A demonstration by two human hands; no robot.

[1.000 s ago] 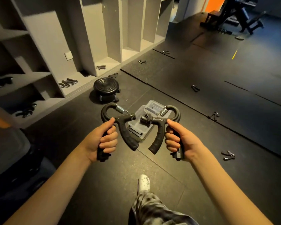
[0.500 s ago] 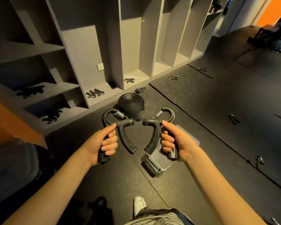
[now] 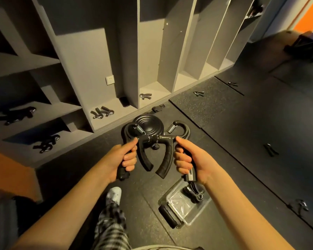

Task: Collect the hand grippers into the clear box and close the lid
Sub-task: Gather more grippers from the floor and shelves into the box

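head view, looking down past two bare forearms at a dark gym floor. left hand (image 3: pixel 124 156) is closed round one handle of a black hand gripper (image 3: pixel 145 160). right hand (image 3: pixel 192 159) is closed round one handle of a second hand gripper (image 3: pixel 165 164). over the last second the two tools have drawn together, and their top knobs now meet. the clear box (image 3: pixel 197 220) lay ahead of the hands a second ago. now it sits low and right, under the right wrist. its top is open and one stored gripper (image 3: pixel 193 193) lies inside. i cannot tell where the lid is.

the person seems to have stepped up beside the box, so the drop looks close, down and to the right. space above the box is free. a shoe (image 3: pixel 114 193) stands near its left side. ahead lie a round black disc (image 3: pixel 148 123) and the base edge of the shelf unit (image 3: pixel 98 69). loose grippers (image 3: pixel 102 112) wait on the shelves, and a floor gripper (image 3: pixel 270 149) lies well apart to the right.
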